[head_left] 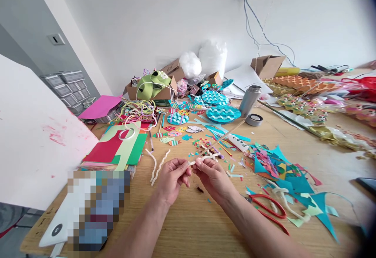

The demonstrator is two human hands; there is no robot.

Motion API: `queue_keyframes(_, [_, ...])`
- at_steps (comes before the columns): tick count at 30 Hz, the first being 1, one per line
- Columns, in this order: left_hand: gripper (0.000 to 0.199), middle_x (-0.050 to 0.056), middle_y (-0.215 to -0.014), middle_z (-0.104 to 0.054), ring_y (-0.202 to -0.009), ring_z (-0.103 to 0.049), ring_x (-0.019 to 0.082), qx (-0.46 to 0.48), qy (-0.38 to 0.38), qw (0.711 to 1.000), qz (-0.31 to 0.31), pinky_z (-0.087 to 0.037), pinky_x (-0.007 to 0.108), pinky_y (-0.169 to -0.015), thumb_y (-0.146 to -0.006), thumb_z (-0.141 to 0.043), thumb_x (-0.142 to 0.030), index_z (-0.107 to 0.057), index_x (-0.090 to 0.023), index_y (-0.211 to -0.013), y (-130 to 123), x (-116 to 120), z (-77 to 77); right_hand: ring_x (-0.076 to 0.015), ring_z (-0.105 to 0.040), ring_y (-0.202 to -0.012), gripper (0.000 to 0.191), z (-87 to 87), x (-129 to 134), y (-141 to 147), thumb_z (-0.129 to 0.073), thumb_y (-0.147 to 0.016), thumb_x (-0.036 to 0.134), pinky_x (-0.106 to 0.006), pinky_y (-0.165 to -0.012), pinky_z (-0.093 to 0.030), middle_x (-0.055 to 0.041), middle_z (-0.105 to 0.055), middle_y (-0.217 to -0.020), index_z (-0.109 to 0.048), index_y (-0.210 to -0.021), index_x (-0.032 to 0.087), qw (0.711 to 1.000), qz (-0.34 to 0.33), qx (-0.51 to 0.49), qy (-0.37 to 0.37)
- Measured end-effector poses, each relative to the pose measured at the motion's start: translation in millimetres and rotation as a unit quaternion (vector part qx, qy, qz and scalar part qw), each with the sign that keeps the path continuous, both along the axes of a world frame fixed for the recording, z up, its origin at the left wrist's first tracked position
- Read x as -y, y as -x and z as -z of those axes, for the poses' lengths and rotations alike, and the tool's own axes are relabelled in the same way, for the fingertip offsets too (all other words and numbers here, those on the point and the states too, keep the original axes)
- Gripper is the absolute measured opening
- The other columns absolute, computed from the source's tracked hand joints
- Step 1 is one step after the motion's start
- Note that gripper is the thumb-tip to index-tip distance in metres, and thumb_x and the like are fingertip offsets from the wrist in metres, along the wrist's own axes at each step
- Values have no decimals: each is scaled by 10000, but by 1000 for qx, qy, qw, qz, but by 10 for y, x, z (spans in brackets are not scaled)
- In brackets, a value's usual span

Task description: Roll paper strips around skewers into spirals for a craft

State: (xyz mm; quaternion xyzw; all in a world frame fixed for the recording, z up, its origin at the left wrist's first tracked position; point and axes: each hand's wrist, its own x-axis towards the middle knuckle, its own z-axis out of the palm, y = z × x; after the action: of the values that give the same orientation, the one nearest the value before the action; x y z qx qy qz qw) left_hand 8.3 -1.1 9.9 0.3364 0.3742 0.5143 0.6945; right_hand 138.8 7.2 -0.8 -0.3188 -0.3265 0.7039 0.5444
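As a white fuzzy strip [209,157] bridges both hands above a wooden table [182,228], the left hand [172,176] and right hand [214,177] each pinch it between thumb and fingers. A thin stick [225,137] slants away from their fingertips. Two similar strips [160,166] lie at left, paper fish [174,134] beyond, red-handled pliers [266,197] and blue scraps [298,183] at right

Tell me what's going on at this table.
A person's left hand and right hand pinch a white strip at the near end of a thin stick. Two more pale strips lie beside the left hand. Paper fish lie beyond the hands, and a red-handled tool rests among scraps to the right.
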Motion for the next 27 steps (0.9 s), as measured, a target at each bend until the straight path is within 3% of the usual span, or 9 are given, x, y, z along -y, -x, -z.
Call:
queue_keyframes(3, [227,-42,-527,-534,-355,-389,15,33,28,998,48,-376,148,-357,-643,-712,-289,-562,-128,-697,47,-3,-3,-129,-511,-622,212,-22,15,2,-740,-630,349,-267,-639,-398,-17,-591,-625,-634,-623,165,1000,-22,-8,-15])
queue_keyframes(12, [192,-33,-495,-533,-327,-381,25,38,17,987,155,-443,180,-347,-678,-688,-279,-564,-135,-706,94,29,-33,-135,-502,-601,205,-53,34,-6,-742,-590,336,-284,-646,-411,9,-554,-616,-614,-647,187,998,-54,-14,-42])
queue_keyframes(16, [194,-23,-536,-560,-368,-434,42,-6,-15,995,96,-464,198,-397,-703,-664,-290,-552,-134,-733,66,30,-30,-124,-518,-629,173,-17,-20,-54,-736,-620,314,-268,-651,-408,-1,-590,-657,-639,-653,174,998,-44,-7,-45])
queue_keyframes(20, [191,-19,-579,-579,-419,-502,70,-117,-90,989,-2,-469,217,-459,-742,-618,-311,-539,-139,-762,57,8,-6,-119,-538,-641,215,4,-58,-85,-716,-654,355,-262,-641,-412,-26,-622,-685,-661,-671,148,998,-33,46,-15])
queue_keyframes(24, [161,-9,-628,-593,-493,-559,98,-254,-180,948,-60,-460,220,-514,-801,-539,-318,-537,-157,-809,82,-6,15,-85,-516,-548,236,-14,-56,-79,-728,-641,359,-220,-553,-399,-10,-606,-604,-660,-654,134,996,-19,82,4])
queue_keyframes(27, [163,5,-654,-603,-546,-578,112,-374,-249,889,-86,-447,218,-548,-840,-473,-312,-559,-174,-822,106,-11,51,-79,-526,-519,252,-42,-27,-68,-707,-669,367,-197,-500,-408,-14,-602,-581,-652,-643,122,993,-14,111,-37])
